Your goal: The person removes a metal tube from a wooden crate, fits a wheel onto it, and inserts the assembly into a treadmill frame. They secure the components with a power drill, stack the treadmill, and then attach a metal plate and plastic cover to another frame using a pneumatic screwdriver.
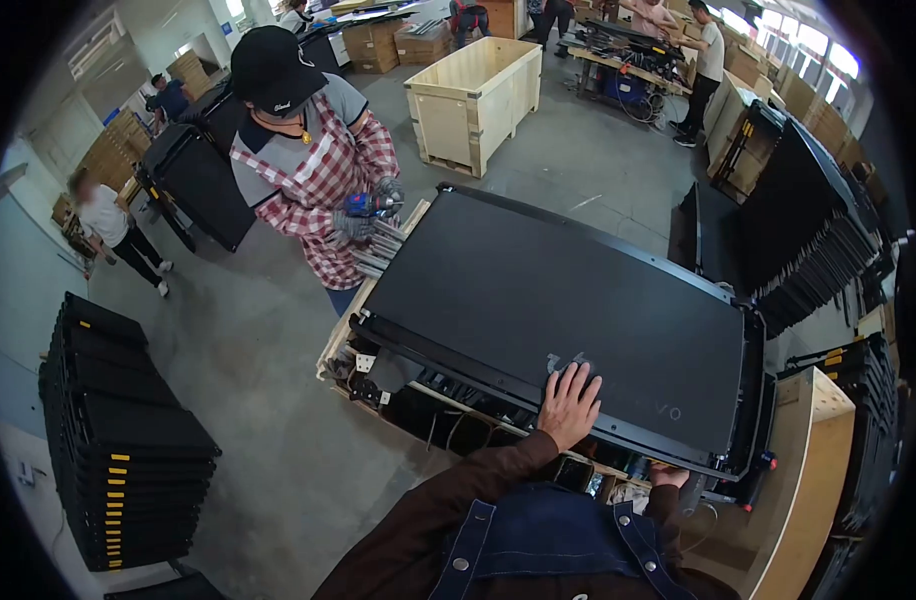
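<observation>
A large black flat panel (558, 300) in a dark frame lies across the workbench in front of me. My left hand (570, 405) rests palm down on its near edge, fingers spread, beside a small grey mark on the surface. Farther right, my right hand (668, 474) is at the panel's near right edge, low by the frame; its fingers are partly hidden and what they hold, if anything, cannot be made out. Under the near side of the panel, a shelf holds parts and tools.
Across the bench's left end stands a co-worker (318, 170) with gloved hands and a blue drill (370, 205). Stacked black panels (128, 430) stand at left, more (808, 220) at right. A wooden crate (448, 115) is behind; a plywood box (803, 480) is near right.
</observation>
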Demonstrator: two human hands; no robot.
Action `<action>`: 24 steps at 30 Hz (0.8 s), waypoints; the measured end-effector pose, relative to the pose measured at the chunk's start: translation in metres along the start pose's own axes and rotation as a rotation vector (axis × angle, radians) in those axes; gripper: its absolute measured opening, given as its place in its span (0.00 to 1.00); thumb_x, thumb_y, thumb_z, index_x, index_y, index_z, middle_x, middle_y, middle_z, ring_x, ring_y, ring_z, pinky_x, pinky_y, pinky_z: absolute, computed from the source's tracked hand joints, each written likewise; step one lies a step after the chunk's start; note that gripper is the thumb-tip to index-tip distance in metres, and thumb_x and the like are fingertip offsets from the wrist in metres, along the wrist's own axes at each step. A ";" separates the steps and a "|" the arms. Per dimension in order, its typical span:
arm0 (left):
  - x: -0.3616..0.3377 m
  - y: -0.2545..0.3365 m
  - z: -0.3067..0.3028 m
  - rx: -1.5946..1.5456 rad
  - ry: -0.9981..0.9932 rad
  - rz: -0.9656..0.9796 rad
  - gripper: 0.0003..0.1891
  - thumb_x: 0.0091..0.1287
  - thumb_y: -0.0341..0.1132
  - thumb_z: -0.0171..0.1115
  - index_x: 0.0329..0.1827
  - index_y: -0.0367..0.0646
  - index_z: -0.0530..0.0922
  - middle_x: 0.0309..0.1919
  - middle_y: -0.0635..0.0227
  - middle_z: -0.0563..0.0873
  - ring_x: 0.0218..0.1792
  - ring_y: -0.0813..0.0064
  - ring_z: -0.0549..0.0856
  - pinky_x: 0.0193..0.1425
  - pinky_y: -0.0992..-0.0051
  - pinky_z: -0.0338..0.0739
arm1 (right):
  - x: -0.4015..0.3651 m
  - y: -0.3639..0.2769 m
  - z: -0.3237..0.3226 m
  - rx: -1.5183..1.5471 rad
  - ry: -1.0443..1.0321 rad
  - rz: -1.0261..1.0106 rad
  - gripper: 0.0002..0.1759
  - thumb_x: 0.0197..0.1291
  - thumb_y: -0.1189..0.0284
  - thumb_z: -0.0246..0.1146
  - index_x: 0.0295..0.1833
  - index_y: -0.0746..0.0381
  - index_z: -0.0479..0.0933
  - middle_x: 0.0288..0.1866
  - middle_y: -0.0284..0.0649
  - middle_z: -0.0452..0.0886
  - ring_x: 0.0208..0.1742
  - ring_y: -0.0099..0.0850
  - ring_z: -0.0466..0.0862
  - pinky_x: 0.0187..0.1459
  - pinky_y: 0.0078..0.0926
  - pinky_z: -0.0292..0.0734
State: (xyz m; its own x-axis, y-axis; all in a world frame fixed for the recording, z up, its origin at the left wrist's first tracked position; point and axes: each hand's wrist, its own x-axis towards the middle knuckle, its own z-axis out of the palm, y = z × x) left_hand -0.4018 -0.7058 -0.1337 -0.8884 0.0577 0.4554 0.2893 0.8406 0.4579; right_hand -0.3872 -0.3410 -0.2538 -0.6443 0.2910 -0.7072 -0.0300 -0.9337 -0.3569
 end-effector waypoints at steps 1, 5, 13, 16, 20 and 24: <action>0.000 0.000 0.000 0.000 -0.005 -0.007 0.25 0.73 0.45 0.59 0.71 0.47 0.75 0.74 0.56 0.70 0.76 0.53 0.65 0.78 0.46 0.55 | -0.003 0.001 0.003 0.002 0.014 -0.008 0.23 0.69 0.51 0.55 0.55 0.54 0.84 0.55 0.37 0.88 0.56 0.43 0.86 0.57 0.48 0.83; 0.002 0.002 -0.003 0.013 -0.011 0.010 0.26 0.72 0.44 0.60 0.71 0.46 0.74 0.73 0.54 0.70 0.76 0.52 0.65 0.78 0.46 0.56 | 0.001 0.002 -0.002 0.007 -0.009 -0.014 0.24 0.69 0.51 0.53 0.57 0.54 0.83 0.57 0.38 0.87 0.57 0.43 0.85 0.56 0.49 0.83; 0.002 0.003 -0.004 0.027 -0.026 0.006 0.26 0.72 0.45 0.59 0.71 0.47 0.74 0.74 0.54 0.70 0.76 0.52 0.65 0.77 0.45 0.57 | 0.005 0.000 -0.009 0.015 -0.037 0.019 0.21 0.69 0.54 0.55 0.56 0.55 0.83 0.55 0.38 0.87 0.56 0.41 0.86 0.56 0.46 0.83; 0.003 0.003 -0.005 0.029 -0.014 0.010 0.26 0.72 0.45 0.59 0.71 0.47 0.74 0.74 0.54 0.70 0.76 0.52 0.66 0.77 0.45 0.57 | 0.019 -0.004 -0.021 0.007 -0.063 0.056 0.24 0.70 0.52 0.52 0.58 0.54 0.82 0.58 0.37 0.86 0.59 0.42 0.84 0.59 0.49 0.80; 0.002 0.002 -0.003 0.036 -0.022 0.007 0.26 0.73 0.45 0.59 0.71 0.47 0.74 0.74 0.54 0.70 0.76 0.52 0.65 0.77 0.45 0.57 | 0.019 -0.002 -0.021 0.020 -0.068 0.043 0.24 0.70 0.52 0.53 0.59 0.55 0.82 0.59 0.37 0.86 0.59 0.42 0.84 0.61 0.49 0.80; 0.002 0.004 -0.003 0.037 -0.042 0.004 0.26 0.73 0.45 0.59 0.72 0.47 0.73 0.74 0.54 0.69 0.76 0.52 0.65 0.78 0.45 0.56 | 0.008 0.000 -0.011 0.007 -0.070 0.007 0.24 0.70 0.52 0.53 0.59 0.54 0.82 0.59 0.36 0.86 0.59 0.42 0.84 0.61 0.49 0.80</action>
State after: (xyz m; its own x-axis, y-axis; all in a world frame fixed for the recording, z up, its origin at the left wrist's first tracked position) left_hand -0.4017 -0.7040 -0.1291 -0.9017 0.0829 0.4243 0.2801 0.8597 0.4272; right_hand -0.3843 -0.3369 -0.2661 -0.6964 0.2690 -0.6653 -0.0304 -0.9373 -0.3472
